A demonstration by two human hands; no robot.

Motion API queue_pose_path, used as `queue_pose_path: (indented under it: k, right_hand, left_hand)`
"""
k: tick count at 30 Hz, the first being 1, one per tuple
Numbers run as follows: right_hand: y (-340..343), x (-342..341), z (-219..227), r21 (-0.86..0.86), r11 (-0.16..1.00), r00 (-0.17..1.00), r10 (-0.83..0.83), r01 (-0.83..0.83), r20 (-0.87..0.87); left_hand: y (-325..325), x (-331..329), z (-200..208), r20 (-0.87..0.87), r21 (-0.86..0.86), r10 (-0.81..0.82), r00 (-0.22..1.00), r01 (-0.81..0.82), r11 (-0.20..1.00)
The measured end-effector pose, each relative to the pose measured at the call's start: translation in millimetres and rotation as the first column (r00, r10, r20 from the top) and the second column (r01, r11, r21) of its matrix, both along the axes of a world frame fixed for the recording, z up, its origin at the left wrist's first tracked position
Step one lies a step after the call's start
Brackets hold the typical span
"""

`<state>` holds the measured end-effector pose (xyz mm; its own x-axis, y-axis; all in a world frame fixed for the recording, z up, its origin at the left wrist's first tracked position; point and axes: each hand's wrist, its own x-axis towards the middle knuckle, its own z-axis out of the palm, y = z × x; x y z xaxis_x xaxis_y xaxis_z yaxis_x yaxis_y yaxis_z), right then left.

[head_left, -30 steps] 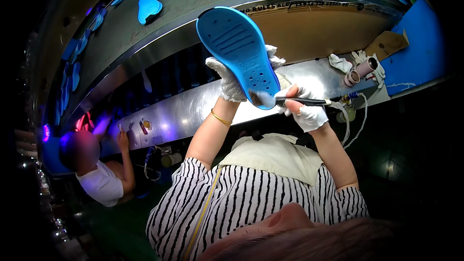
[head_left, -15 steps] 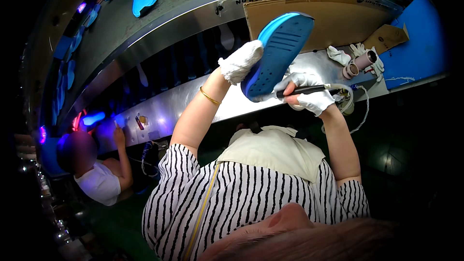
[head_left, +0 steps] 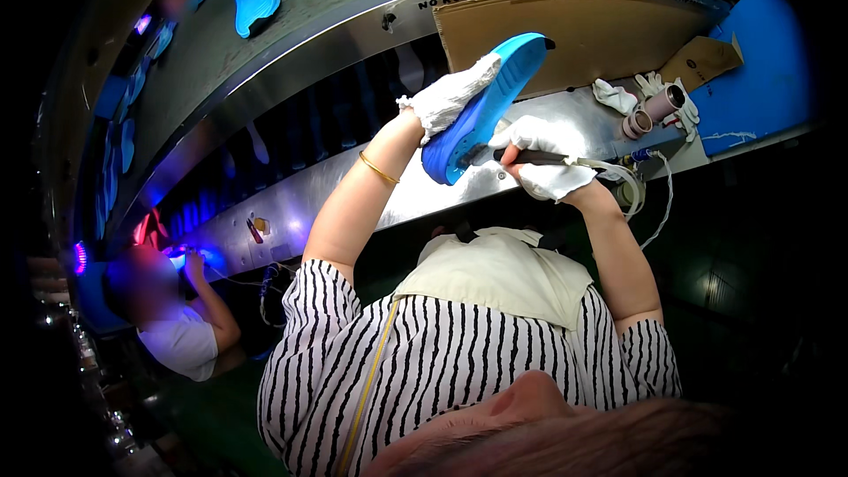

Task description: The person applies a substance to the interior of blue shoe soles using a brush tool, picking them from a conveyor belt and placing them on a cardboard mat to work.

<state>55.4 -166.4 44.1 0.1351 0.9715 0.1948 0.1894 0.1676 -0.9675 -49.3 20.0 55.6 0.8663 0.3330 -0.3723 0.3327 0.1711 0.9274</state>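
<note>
The left hand point(head_left: 449, 95), in a white glove, holds a blue shoe sole point(head_left: 481, 110) above the metal desk point(head_left: 565, 124); its fingers are closed around the upper edge of the sole, which is turned on its side. The right hand point(head_left: 541, 163), also gloved, has its fingers wrapped tight around a thin dark tool point(head_left: 530, 157). The tool tip touches the lower end of the sole. Tape rolls point(head_left: 649, 113) lie on the desk to the right of the sole.

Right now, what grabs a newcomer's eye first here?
The bright blue shoe sole, held tilted at centre top in the white-gloved left hand. Just right of it, the gloved right hand presses a dark pen-like tool to the sole's lower end. More blue soles lie on the conveyor above.
</note>
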Motion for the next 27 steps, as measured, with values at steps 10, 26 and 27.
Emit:
queue_pose_path:
  k: [10, 26, 27]
  right_hand:
    - [-0.1, 21.5, 7.7, 0.103, 0.994, 0.978, 0.008, -0.03, 0.21]
    - [-8.0, 15.4, -15.6, 0.105, 0.871, 0.875, -0.466, 0.48, -0.13]
    - [-6.0, 18.6, -15.6, 0.129, 0.84, 0.85, -0.516, 0.527, -0.108]
  left_hand:
    - [-3.3, -8.1, 5.0, 0.064, 0.014, 0.092, 0.994, -0.093, 0.996]
    - [-27.2, -37.1, -92.3, 0.423, -0.808, 0.377, 0.824, 0.155, 0.568]
    - [-38.8, -31.7, -92.9, 0.399, -0.819, 0.431, 0.81, 0.103, 0.564]
